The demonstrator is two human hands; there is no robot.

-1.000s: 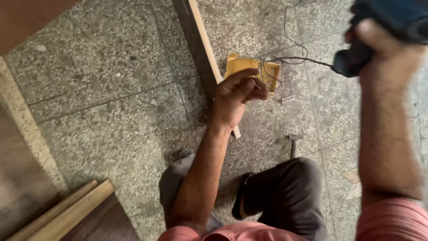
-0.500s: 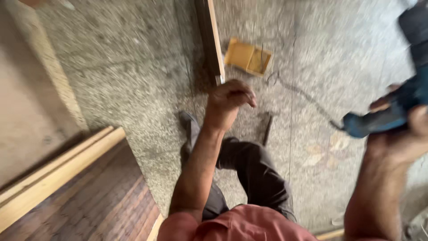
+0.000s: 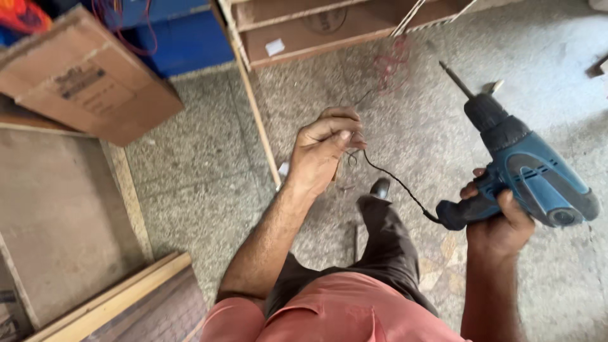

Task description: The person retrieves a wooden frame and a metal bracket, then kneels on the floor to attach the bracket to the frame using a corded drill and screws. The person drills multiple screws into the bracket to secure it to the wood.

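My right hand (image 3: 497,225) grips the handle of a blue and black electric drill (image 3: 529,171), whose bit points up and to the left. A thin black cord (image 3: 396,180) runs from the drill's handle to my left hand (image 3: 324,149), whose fingers are closed on the cord above the stone floor. My leg in dark trousers (image 3: 380,250) steps forward between the two arms.
A long wooden strip (image 3: 256,117) lies on the floor just left of my left hand. A wooden shelf frame (image 3: 342,25) stands ahead, a cardboard box (image 3: 85,79) at the upper left, and boards and wooden battens (image 3: 107,304) at the lower left. A reddish wire (image 3: 392,63) lies near the frame.
The view has swung from the floor towards the shelf frame. My left hand has risen from the wooden strip and now holds the cord. The drill is now fully in view, lower on the right.
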